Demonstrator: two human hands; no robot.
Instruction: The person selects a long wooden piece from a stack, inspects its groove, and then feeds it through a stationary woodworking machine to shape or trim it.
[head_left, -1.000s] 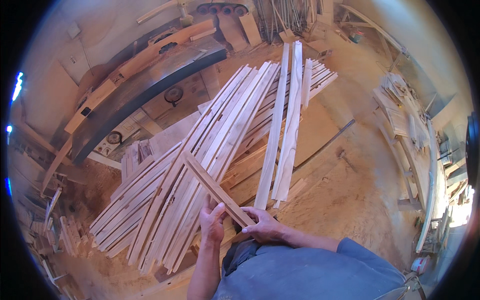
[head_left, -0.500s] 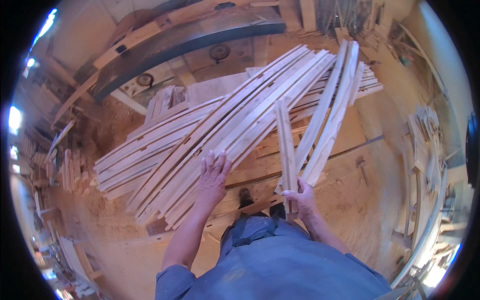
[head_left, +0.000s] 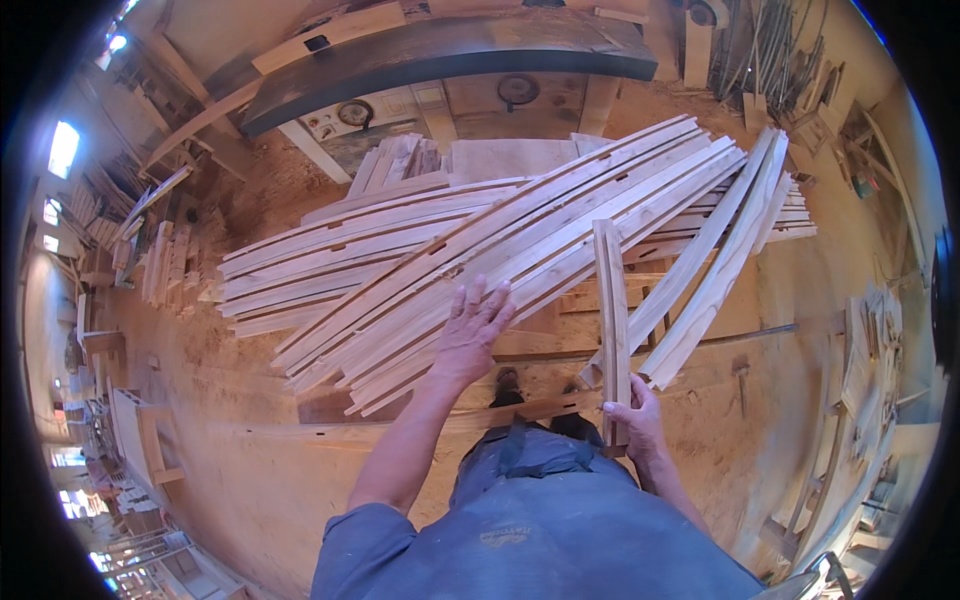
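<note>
My right hand [head_left: 640, 418] is closed around the lower end of a short grooved wooden piece [head_left: 611, 320], which stands nearly upright in front of me. Palm down with its fingers spread, my left hand [head_left: 472, 335] is over the near edge of a stack of long grooved wooden strips [head_left: 500, 250]; whether it presses on them I cannot tell. Just right of the held piece, two long pale strips [head_left: 715, 285] lean across the stack's right end. Lower strips [head_left: 350, 235] fan out to the left beneath the upper ones.
Behind the stack stands a machine with a long dark-edged table [head_left: 450, 65]. Thin rods [head_left: 765, 45] lean at the far right. More boards [head_left: 860, 370] are piled along the right side, and short wood pieces [head_left: 165, 260] stand at the left. Sawdust covers the floor [head_left: 250, 480].
The view has shifted, so the stack appears farther right and slightly higher on its left side. My right hand keeps its hold on the short piece, and my left hand stays spread by the strips.
</note>
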